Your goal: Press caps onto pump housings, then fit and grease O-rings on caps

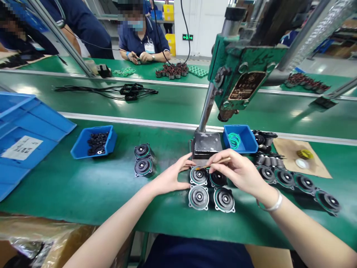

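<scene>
The press (242, 80) stands just behind 4 round housings (198, 199) on the bench, so reaching carelessly could bump my knuckles on its base. My left hand (169, 178) curves, fingers and thumb spread, around the rear-left housing's side; too light a touch might let it slide. My right hand (240, 172) pinches a thin brush (222, 161), tip over that housing; a loose pinch could smear it.

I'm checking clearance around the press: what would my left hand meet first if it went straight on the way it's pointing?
Your left hand would probably meet the upper-left housing of the four first, though the press base is near too and depth is unclear.
</scene>
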Tool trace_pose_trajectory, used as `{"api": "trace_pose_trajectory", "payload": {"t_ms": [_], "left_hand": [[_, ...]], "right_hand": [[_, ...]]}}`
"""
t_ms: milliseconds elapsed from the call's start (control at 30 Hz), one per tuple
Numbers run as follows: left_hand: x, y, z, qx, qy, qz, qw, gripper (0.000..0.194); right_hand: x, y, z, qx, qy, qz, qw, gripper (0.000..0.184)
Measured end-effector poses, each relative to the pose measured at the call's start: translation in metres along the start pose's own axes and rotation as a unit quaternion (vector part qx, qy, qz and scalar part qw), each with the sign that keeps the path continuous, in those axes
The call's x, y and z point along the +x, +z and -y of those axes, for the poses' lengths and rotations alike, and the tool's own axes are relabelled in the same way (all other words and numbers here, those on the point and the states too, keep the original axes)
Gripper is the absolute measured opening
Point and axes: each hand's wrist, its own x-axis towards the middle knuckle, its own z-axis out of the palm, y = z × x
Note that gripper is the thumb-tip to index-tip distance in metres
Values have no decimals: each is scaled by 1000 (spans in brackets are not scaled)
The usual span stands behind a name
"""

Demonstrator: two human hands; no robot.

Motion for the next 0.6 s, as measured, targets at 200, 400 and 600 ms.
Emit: {"api": "trace_pose_trajectory", "payload": {"t_ms": [200, 400, 600], "left_hand": [[2, 8, 7, -14, -2, -7, 1000, 103], [5, 15, 20, -42, -14, -26, 999, 105], [4, 18, 23, -53, -7, -49, 997, 109]], "right_hand": [[30, 1, 2, -59, -26, 85, 994, 17], [50, 6, 7, -132, -54, 134, 981, 12], [53, 0, 7, -241, -102, 138, 955, 8]]}}
